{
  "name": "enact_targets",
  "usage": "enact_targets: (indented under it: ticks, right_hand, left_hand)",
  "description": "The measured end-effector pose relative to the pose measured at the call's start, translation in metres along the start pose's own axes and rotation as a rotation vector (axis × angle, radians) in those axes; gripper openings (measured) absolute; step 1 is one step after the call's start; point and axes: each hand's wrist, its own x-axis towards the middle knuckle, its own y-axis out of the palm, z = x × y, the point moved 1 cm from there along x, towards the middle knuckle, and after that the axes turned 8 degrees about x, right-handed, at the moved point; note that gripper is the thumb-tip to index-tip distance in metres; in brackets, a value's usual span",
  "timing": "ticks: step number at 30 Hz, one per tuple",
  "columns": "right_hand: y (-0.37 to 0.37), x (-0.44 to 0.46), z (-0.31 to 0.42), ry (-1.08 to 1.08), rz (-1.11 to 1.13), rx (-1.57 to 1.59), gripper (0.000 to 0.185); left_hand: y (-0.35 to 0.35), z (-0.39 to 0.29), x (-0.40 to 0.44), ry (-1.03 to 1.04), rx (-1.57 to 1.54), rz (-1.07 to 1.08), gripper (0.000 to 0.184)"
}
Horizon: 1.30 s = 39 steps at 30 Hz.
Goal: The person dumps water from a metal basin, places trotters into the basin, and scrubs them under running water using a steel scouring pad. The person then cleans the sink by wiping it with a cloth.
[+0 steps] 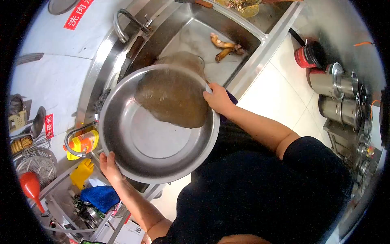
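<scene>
A large round stainless steel basin (158, 166) is tilted over the sink edge, held between both my hands. Murky brown water (170, 97) gathers at its far side and spills over the rim into the metal sink (195, 30). My left hand (110, 166) grips the rim at the near left, with fingers outside it. On the right, my right hand (219, 99) is closed around the opposite rim. Two brown pieces that look like animal feet (225, 49) lie on the sink bottom, beyond the pouring water.
A curved faucet (126, 24) stands at the sink's left. Beside the basin are a yellow bottle (83, 144), a second faucet (71, 140), a yellow glove (82, 173) and a blue cloth (100, 198). Metal pots (331, 83) and a red can (304, 55) stand at the right.
</scene>
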Motion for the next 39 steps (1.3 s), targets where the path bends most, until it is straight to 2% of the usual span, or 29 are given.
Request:
enact_targets:
  ticks: [8, 12, 17, 20, 24, 26, 27, 28, 30, 31, 32, 33, 34, 35, 36, 38, 39]
  right_hand:
    - [0.011, -0.023, 0.009, -0.034, 0.04, 0.024, 0.035]
    - [0.034, -0.038, 0.009, 0.043, 0.211, 0.059, 0.036]
    - [0.056, -0.049, 0.015, 0.049, 0.375, 0.063, 0.039]
    - [0.065, -0.049, 0.017, 0.089, 0.446, 0.046, 0.04]
    - [0.069, -0.044, 0.024, 0.059, 0.51, -0.022, 0.04]
    - [0.07, -0.042, 0.027, 0.108, 0.514, 0.028, 0.04]
    - [0.076, -0.04, 0.011, 0.028, 0.467, 0.048, 0.04]
    - [0.069, -0.04, 0.028, 0.087, 0.461, 0.031, 0.039]
    - [0.06, -0.034, 0.032, 0.026, 0.436, 0.09, 0.033]
    - [0.056, -0.023, 0.021, -0.044, 0.421, 0.052, 0.031]
    - [0.05, -0.019, 0.028, -0.038, 0.458, 0.111, 0.03]
    - [0.042, -0.016, 0.039, -0.086, 0.397, 0.187, 0.028]
    - [0.032, 0.001, 0.037, -0.212, 0.404, 0.039, 0.028]
    - [0.023, 0.014, 0.044, -0.234, 0.438, 0.032, 0.028]
    - [0.012, 0.024, 0.054, -0.247, 0.452, 0.029, 0.027]
    - [-0.006, 0.037, 0.077, -0.384, 0.422, -0.061, 0.025]
    - [-0.014, 0.039, 0.096, -0.365, 0.426, -0.05, 0.023]
  left_hand:
    - [-0.018, -0.024, 0.002, 0.078, 0.01, -0.006, 0.02]
    - [-0.063, -0.026, -0.003, 0.035, 0.081, 0.044, 0.025]
    - [-0.101, -0.029, -0.021, -0.039, 0.115, -0.059, 0.025]
    - [-0.124, -0.034, -0.018, -0.037, 0.339, -0.069, 0.025]
    - [-0.111, -0.048, -0.025, -0.053, 0.449, -0.262, 0.025]
    - [-0.104, -0.053, -0.034, -0.072, 0.369, -0.21, 0.024]
    - [-0.102, -0.047, -0.039, -0.092, 0.327, -0.213, 0.023]
    - [-0.1, -0.039, -0.046, -0.111, 0.28, -0.221, 0.023]
    - [-0.083, -0.022, -0.066, -0.112, 0.442, -0.281, 0.022]
    - [-0.083, -0.003, -0.072, -0.136, 0.529, -0.26, 0.023]
    - [-0.098, 0.046, -0.075, -0.186, 0.598, -0.294, 0.026]
    - [-0.078, 0.048, -0.083, -0.196, 0.696, -0.274, 0.027]
    - [-0.056, 0.053, -0.085, -0.239, 0.749, -0.328, 0.028]
    - [-0.044, 0.073, -0.084, -0.302, 0.57, -0.328, 0.029]
    - [-0.038, 0.099, -0.076, -0.298, 0.699, -0.287, 0.033]
    - [-0.001, 0.122, -0.08, -0.302, 0.494, -0.293, 0.036]
    - [0.017, 0.126, -0.075, -0.353, 0.444, -0.24, 0.035]
